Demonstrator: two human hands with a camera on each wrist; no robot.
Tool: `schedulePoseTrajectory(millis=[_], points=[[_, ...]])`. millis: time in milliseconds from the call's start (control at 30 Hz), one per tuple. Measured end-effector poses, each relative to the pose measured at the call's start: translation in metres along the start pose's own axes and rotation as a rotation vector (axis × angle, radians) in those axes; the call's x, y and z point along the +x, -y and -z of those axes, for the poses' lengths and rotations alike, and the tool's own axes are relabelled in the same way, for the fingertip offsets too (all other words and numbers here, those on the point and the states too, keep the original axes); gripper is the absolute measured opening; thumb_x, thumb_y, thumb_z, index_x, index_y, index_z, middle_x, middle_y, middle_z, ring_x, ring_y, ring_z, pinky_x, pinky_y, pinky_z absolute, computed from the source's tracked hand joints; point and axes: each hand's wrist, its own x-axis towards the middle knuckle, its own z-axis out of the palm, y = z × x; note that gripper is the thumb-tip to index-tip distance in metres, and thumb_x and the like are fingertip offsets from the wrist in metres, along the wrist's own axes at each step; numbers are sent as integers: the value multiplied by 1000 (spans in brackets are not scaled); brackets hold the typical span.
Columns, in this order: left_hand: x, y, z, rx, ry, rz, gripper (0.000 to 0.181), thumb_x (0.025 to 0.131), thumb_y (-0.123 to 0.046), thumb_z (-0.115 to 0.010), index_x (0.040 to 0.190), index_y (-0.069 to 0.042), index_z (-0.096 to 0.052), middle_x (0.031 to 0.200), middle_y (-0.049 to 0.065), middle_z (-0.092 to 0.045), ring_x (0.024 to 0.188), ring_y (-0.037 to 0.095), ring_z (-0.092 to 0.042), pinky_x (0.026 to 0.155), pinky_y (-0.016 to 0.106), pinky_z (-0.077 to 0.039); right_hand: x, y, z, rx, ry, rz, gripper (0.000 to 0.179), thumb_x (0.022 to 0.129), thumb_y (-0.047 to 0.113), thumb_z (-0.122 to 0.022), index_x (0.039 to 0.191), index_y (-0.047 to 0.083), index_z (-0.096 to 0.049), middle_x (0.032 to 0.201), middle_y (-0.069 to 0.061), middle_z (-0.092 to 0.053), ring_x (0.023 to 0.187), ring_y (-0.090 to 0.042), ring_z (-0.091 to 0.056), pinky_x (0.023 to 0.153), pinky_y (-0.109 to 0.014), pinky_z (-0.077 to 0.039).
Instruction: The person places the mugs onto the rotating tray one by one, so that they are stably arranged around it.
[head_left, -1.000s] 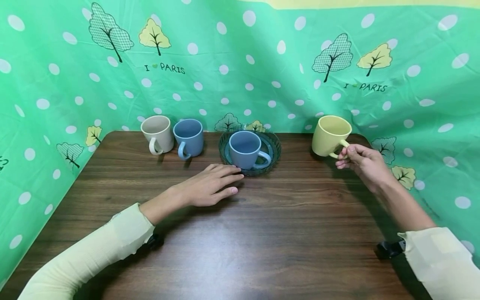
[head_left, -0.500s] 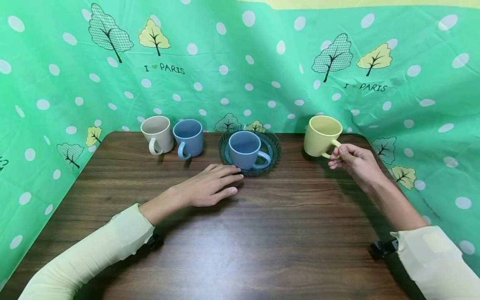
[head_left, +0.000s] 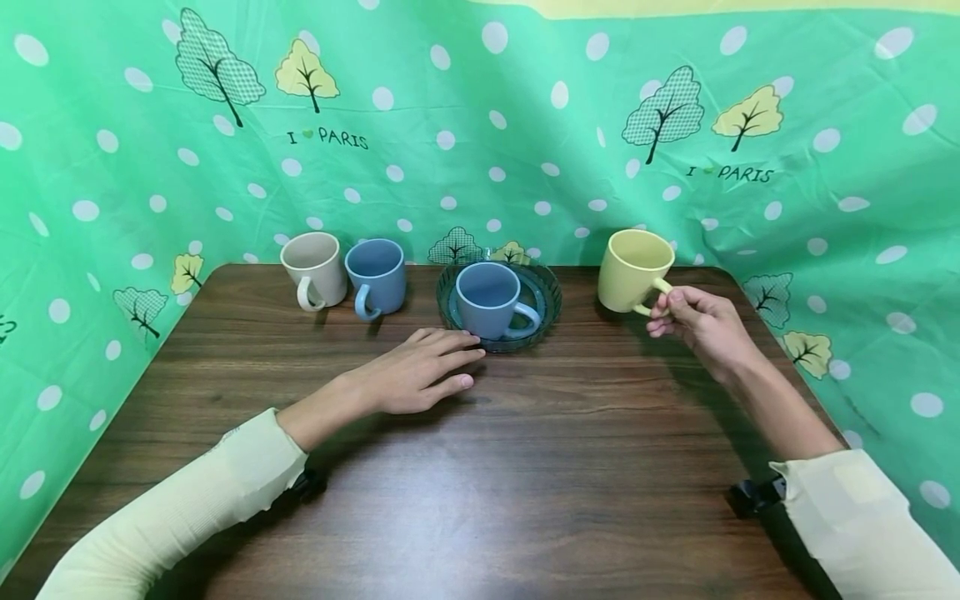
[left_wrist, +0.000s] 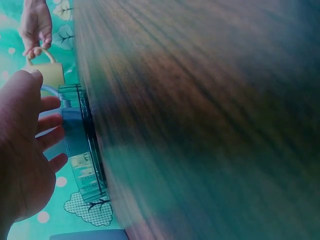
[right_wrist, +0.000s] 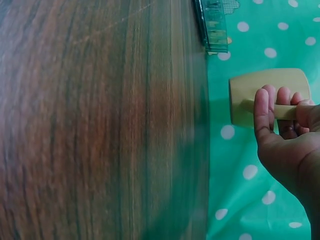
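Well, right fingers [right_wrist: 261, 110] round yellow handle [right_wrist: 285, 112]

The left arm [head_left: 172, 492] stretches forward and inward, its wrist [head_left: 347, 398] nearly straight; the left hand [head_left: 416, 371] is palm down, fingers [head_left: 459, 360] extended and slightly spread. The right arm [head_left: 791, 417] angles inward opposite, the right hand [head_left: 708, 327] pinching between thumb [head_left: 684, 307] and bent fingers. The hands are well apart.

Your brown surface [head_left: 510, 492] bears a dish [head_left: 553, 318]; left of it stand a blue mug [head_left: 380, 282], then a pale mug [head_left: 324, 279].
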Motion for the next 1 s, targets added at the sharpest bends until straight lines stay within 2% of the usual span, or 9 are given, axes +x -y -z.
schedulePoseTrajectory(millis=[333, 1000], points=[[0, 0, 1, -8, 0, -1, 55, 121, -41, -49, 166, -11, -57, 175, 13, -51, 165, 37, -45, 136, 64, -34, 1, -1, -7, 9, 1, -5, 24, 118, 16, -57, 107, -1, -70, 99, -6, -75, 88, -17, -79, 82, -29, -69], [-1, 0, 1, -3, -9, -4, 53, 122, -39, -50, 167, -11, -56, 175, 13, -52, 164, 37, -46, 135, 64, -35, 3, -2, -20, -46, 17, -1, 25, 118, 17, -58, 106, -1, -71, 96, -5, -76, 86, -16, -78, 82, -28, -69]])
